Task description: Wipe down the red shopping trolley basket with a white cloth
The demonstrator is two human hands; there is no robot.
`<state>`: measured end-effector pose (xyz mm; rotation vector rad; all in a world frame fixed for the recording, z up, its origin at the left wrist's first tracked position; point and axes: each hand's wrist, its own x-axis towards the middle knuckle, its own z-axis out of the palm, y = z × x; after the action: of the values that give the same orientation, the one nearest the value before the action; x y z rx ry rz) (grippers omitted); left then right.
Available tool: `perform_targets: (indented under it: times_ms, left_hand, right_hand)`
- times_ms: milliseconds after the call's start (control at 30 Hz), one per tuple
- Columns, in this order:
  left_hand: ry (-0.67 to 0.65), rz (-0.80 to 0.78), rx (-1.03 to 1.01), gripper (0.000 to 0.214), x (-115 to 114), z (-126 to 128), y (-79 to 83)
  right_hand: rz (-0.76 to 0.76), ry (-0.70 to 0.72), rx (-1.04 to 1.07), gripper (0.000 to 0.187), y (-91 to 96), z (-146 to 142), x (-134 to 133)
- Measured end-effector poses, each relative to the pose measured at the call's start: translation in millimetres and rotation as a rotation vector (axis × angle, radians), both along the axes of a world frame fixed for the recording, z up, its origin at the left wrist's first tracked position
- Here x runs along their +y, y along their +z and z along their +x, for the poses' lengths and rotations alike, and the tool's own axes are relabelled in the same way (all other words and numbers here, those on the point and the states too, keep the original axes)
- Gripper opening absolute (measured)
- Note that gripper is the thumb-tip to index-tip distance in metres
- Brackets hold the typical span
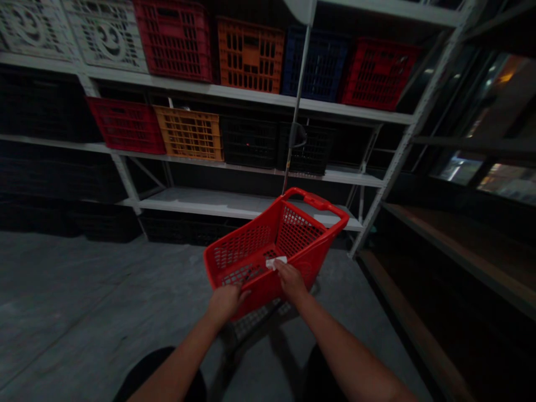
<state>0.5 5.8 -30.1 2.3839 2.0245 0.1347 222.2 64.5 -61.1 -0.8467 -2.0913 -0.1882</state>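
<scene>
A red plastic shopping basket (251, 245) with a red handle is held up in front of me, tilted. My left hand (225, 303) is closed on the basket's near rim. My right hand (291, 281) grips the near rim further right and pinches a small white piece (276, 261), perhaps paper or cloth, against the rim. I cannot make out anything inside the basket.
Metal shelving (234, 94) ahead carries red, orange, blue, white and black crates (250, 54). A thin pole (296, 109) stands before the shelves. A low wooden shelf (452, 245) runs along the right. Grey concrete floor (92, 296) spreads to the left.
</scene>
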Motion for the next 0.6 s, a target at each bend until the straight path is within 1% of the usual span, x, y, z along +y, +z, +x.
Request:
perform_targets:
  times_ms: [100,167,233,333,400,500,600]
  left_hand:
    - [-0.010,0.005,0.024,0.044,1,-1,-1.8]
    - [-0.005,-0.004,0.043,0.044,1,-1,-2.0]
    - [0.009,-0.009,0.052,0.044,0,-1,-1.7]
    - [0.024,-0.013,0.045,0.045,0,0,-0.5]
    - [0.035,-0.028,0.041,0.045,0,1,0.5]
    - [0.051,-0.054,0.028,0.045,-1,1,2.0]
    - [0.040,-0.051,0.015,0.043,-3,2,3.1]
  right_hand:
    - [0.003,-0.116,0.050,0.037,6.0,17,5]
    - [-0.052,-0.185,0.072,0.032,10.2,22,4]
    - [-0.104,-0.208,0.090,0.029,13.9,23,0]
    - [-0.149,-0.194,0.157,0.020,18.9,16,-5]
    - [-0.186,-0.232,0.244,0.014,22.1,10,-5]
    - [-0.252,-0.347,0.385,0.016,25.9,1,-1]
    - [-0.274,-0.378,0.462,0.016,25.6,-8,1]
